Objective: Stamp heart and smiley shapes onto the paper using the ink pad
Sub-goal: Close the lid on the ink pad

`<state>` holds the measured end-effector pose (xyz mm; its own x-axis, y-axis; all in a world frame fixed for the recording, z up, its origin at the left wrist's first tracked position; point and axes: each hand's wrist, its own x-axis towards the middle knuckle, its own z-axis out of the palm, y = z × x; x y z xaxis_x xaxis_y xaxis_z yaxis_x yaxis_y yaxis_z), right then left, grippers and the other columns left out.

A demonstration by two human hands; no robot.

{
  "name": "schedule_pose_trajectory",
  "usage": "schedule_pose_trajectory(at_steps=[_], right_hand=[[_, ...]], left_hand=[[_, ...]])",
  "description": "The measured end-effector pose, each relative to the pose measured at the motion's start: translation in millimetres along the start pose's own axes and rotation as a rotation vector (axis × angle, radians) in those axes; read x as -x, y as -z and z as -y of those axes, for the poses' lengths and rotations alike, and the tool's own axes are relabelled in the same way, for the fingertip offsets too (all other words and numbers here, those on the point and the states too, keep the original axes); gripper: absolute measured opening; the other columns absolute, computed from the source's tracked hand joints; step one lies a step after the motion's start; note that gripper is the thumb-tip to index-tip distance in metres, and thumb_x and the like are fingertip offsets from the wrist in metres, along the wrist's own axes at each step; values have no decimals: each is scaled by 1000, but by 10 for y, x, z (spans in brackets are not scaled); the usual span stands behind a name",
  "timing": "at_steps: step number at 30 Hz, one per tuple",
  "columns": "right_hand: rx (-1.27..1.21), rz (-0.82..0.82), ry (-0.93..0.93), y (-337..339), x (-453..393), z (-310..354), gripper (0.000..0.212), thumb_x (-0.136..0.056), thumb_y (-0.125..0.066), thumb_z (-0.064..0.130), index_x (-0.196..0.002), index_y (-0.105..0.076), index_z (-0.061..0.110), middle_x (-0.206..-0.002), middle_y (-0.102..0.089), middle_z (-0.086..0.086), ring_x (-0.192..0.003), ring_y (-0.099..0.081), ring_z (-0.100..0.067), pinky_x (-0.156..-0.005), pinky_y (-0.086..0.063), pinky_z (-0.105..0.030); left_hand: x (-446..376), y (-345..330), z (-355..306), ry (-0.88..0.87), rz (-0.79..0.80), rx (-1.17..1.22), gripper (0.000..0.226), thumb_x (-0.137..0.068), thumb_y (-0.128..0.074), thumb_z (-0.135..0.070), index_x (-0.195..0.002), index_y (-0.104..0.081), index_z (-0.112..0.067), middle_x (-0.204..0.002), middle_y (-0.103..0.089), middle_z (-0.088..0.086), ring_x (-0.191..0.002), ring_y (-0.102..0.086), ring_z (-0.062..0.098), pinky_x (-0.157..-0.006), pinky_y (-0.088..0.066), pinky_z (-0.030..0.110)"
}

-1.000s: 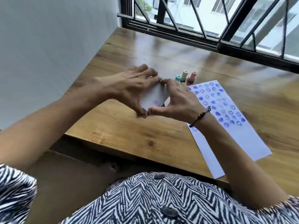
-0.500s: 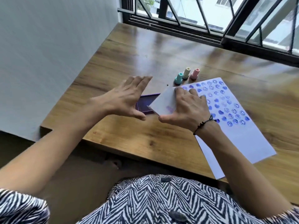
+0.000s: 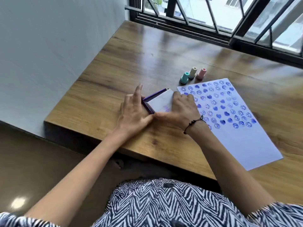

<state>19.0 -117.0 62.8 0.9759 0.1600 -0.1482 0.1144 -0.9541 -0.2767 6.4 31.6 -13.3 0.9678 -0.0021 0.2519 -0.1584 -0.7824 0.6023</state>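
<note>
Both hands — left hand [image 3: 133, 110], right hand [image 3: 181, 108] — press a white lid [image 3: 161, 102] onto the square purple ink pad [image 3: 148, 106] beside the stamped paper [image 3: 229, 128] on the grained wooden surface [image 3: 131, 63].

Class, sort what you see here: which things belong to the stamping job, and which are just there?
Job: ink pad with its white lid, three stamps, stamped paper, both hands.
Just there: table, window bars, wall, bracelet.
</note>
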Motion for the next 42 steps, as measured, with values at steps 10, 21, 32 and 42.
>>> schedule_pose_trajectory(at_steps=[10, 21, 32, 42], right_hand=[[106, 18, 25, -162, -156, 28, 75, -71, -59, 58, -116, -42, 0, -119, -55, -23, -113, -45, -35, -92, -34, -38], [30, -77, 19, -179, -121, -54, 77, -67, -64, 54, -118, -40, 2, -119, -52, -24, -112, -40, -37, -92, -37, -40], [139, -47, 51, -198, -191, -71, 73, -70, -58, 61, -114, -43, 6, -117, -54, -24, -110, -45, -37, -83, -43, -42], [178, -85, 127, -185, -240, -91, 76, -67, -55, 71, -110, -46, 8, -108, -57, -21, -104, -49, -36, -76, -44, -40]], left_hand=[[73, -1, -78, 36, -37, -43, 102, -68, -67, -43, -142, -2, -17, -125, -52, 1, -111, -43, 26, -93, -41, 48], [61, -3, -89, 18, -47, -104, 105, -67, -69, -42, -142, 0, -14, -125, -53, 0, -110, -43, 25, -90, -39, 41], [72, -11, -82, 9, -45, -99, 102, -69, -70, -34, -142, -2, -14, -126, -54, -1, -114, -43, 24, -93, -36, 41], [68, -18, -68, 35, -50, -48, 98, -71, -68, -37, -142, -4, -16, -127, -53, -3, -115, -42, 23, -95, -34, 39]])
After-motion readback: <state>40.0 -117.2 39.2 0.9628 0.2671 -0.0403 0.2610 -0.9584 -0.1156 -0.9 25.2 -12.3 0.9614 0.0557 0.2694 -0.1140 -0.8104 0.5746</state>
